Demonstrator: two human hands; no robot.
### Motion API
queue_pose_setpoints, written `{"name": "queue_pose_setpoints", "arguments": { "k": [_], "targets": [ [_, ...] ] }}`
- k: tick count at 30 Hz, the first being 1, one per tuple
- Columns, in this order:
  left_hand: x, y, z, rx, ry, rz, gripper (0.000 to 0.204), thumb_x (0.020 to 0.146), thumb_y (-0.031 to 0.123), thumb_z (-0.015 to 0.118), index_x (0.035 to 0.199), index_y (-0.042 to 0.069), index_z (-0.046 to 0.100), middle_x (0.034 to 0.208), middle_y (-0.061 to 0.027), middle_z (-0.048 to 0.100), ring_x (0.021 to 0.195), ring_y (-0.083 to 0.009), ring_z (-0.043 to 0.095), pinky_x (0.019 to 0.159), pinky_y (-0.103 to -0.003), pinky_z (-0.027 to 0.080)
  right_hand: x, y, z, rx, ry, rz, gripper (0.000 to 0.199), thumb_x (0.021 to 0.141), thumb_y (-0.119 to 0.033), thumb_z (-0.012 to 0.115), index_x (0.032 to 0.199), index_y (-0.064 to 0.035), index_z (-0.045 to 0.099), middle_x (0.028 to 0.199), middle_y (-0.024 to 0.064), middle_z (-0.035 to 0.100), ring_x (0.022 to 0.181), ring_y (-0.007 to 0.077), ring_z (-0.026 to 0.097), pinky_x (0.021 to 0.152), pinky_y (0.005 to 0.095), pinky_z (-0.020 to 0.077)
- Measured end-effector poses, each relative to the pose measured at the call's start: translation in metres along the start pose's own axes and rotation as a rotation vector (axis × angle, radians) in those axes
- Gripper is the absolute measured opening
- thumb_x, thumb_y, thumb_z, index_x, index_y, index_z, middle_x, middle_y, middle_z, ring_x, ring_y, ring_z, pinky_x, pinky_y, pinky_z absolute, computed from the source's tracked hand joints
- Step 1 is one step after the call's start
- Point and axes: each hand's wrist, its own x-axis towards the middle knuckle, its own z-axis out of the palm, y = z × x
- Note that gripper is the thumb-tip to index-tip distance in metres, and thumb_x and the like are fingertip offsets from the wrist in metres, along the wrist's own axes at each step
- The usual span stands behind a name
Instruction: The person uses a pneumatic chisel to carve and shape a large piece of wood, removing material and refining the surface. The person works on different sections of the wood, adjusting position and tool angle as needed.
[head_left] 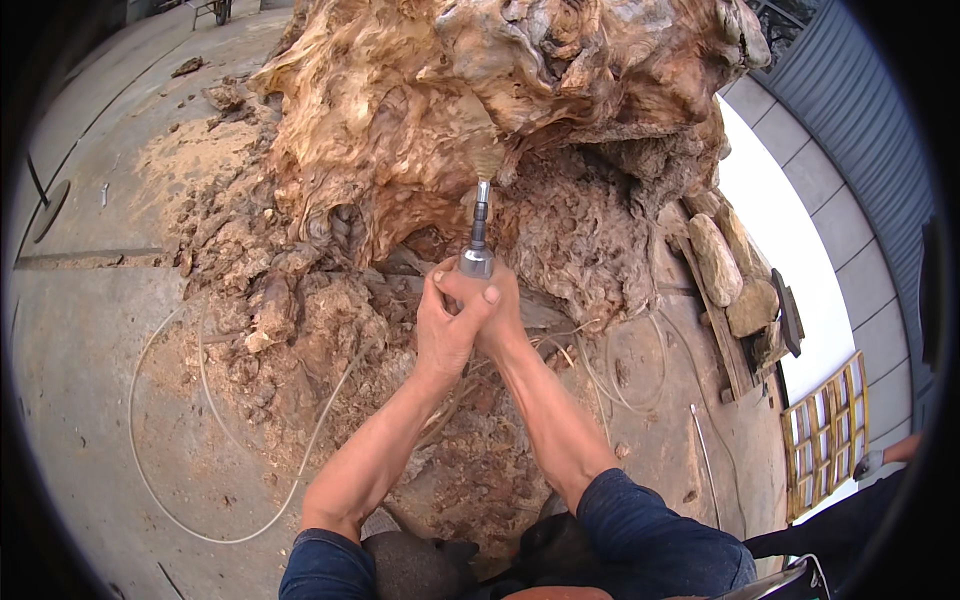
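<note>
In front of me both hands grip a silver, cylindrical power tool, its shank pointing away from me. My left hand is closed round its body, fingers overlapping those of my right hand, which is closed on the same tool. From the dark-ringed shank extends a blurred, yellowish tip whose exact shape I cannot make out. That tip reaches the face of a huge, gnarled tree stump with golden-brown, rippled wood. Most of the tool's body is hidden by my hands.
Wood chips and bark debris surround the stump's base. A pale hose loops over the concrete floor. Split logs lie at right, beyond a thin rod. A wooden rack and another person's gloved hand are at far right.
</note>
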Motion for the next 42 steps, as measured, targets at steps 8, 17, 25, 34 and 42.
{"name": "queue_pose_setpoints", "arguments": {
  "k": [8,17,25,34,42],
  "targets": [
    [-0.023,-0.01,0.0,-0.031,0.081,-0.073,0.101,0.08,0.058,0.083,0.146,-0.006,0.041,0.135,-0.0185,0.051,0.129,-0.0264,0.052,0.111,-0.041,0.042,-0.006,0.017,-0.002,-0.053,-0.043,0.077,0.022,0.078,-0.018,0.077,0.087,0.0007,0.07,0.077,0.0026,0.066,0.068,0.0121,0.059,0.062,0.0292,0.048],
    [0.001,0.021,0.012,-0.017,0.069,0.04,0.099,0.079,0.056,0.085,0.144,-0.005,0.044,0.131,-0.0176,0.052,0.126,-0.0251,0.053,0.109,-0.04,0.043,0.002,-0.028,0.008,-0.067,-0.033,-0.077,0.02,0.08,-0.016,0.076,0.087,0.0009,0.07,0.078,0.0027,0.066,0.069,0.0117,0.061,0.062,0.0286,0.0484],
    [0.004,0.005,0.009,-0.008,0.091,-0.022,0.099,0.079,0.056,0.086,0.143,-0.007,0.045,0.133,-0.0184,0.053,0.124,-0.0249,0.055,0.108,-0.04,0.044,0.014,-0.005,-0.002,-0.076,-0.041,-0.03,0.018,0.082,-0.016,0.076,0.086,0.0,0.067,0.077,0.0025,0.064,0.067,0.0118,0.058,0.06,0.0289,0.0456],
    [-0.023,-0.036,0.007,-0.086,0.128,-0.117,0.093,0.084,0.051,0.084,0.145,-0.006,0.044,0.133,-0.0166,0.054,0.123,-0.0233,0.055,0.108,-0.038,0.045,-0.001,0.03,-0.02,-0.035,-0.065,0.148,0.02,0.083,-0.015,0.075,0.09,0.0025,0.069,0.079,0.0042,0.064,0.068,0.0123,0.059,0.058,0.029,0.0464],
    [-0.026,-0.009,0.017,-0.093,0.126,-0.007,0.088,0.085,0.049,0.081,0.145,-0.004,0.045,0.133,-0.0153,0.054,0.124,-0.0227,0.054,0.109,-0.038,0.043,-0.01,-0.002,-0.013,-0.182,-0.094,-0.015,0.024,0.082,-0.02,0.076,0.088,0.0011,0.067,0.076,0.0037,0.064,0.067,0.0114,0.059,0.058,0.0286,0.0465]
  ]
}}
